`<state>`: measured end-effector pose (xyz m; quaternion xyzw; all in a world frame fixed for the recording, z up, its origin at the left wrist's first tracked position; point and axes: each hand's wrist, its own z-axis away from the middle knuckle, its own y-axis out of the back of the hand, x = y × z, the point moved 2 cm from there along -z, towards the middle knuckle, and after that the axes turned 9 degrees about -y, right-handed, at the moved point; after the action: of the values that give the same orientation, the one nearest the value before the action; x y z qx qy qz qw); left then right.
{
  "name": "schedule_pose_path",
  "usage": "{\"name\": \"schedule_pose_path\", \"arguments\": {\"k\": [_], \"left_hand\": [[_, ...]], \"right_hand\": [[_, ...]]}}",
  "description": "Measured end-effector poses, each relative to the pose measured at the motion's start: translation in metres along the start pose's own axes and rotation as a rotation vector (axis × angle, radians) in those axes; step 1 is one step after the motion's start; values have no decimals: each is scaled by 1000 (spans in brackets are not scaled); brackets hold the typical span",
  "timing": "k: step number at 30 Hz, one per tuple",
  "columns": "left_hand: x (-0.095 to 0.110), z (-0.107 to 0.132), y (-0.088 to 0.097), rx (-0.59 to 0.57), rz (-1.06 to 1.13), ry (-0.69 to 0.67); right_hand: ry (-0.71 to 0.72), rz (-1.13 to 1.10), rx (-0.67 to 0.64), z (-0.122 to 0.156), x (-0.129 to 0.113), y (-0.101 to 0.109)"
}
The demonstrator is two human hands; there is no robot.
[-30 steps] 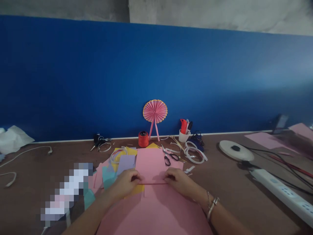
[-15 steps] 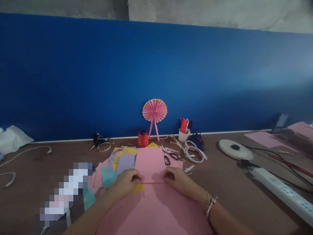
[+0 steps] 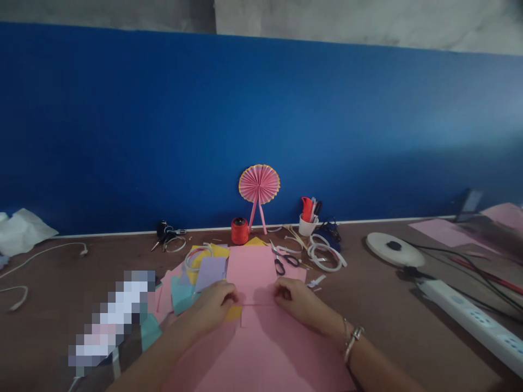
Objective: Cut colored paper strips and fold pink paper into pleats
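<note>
A pink sheet of paper [image 3: 251, 272] lies in front of me, its near edge over a larger pink sheet [image 3: 261, 354]. My left hand [image 3: 218, 301] is closed at the near left corner of the smaller sheet, fingertips curled on its edge. At the opposite near corner, my right hand [image 3: 295, 298] pinches the same edge, a bracelet on its wrist. Black-handled scissors [image 3: 279, 263] rest against the sheet's far right side. Beside my left hand are purple paper [image 3: 211, 274], teal paper [image 3: 182, 294] and yellow paper [image 3: 233, 313].
A pleated pink paper fan [image 3: 259, 185] leans on the blue wall panel, beside a red spool [image 3: 239, 232]. Farther right stand a white cup of pens [image 3: 307, 225], coiled white tubing [image 3: 327, 257], a round white disc [image 3: 394, 249] and a power strip [image 3: 474, 321]. Keys [image 3: 165, 233] lie left.
The near edge of the smaller pink sheet looks flatter against the larger sheet. Both hands keep nearly the same place, with only a slight shift of the view.
</note>
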<state>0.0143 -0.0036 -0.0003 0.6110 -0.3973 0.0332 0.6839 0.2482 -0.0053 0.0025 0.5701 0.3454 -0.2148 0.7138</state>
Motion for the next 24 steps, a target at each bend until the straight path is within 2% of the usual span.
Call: {"name": "schedule_pose_path", "arguments": {"k": [7,12,18,24], "left_hand": [[-6,0,-2,7,45,-28],[-2,1,1,-24,41,-29],[13,5,6,-52,-98,-76],[22,7,10,-72,-149,-98]], "right_hand": [[9,13,-10,0,-1,0],[42,79,-12,0,-1,0],[232,213,61,6,-6,-2],[347,512,-18,10,-14,-7]]}}
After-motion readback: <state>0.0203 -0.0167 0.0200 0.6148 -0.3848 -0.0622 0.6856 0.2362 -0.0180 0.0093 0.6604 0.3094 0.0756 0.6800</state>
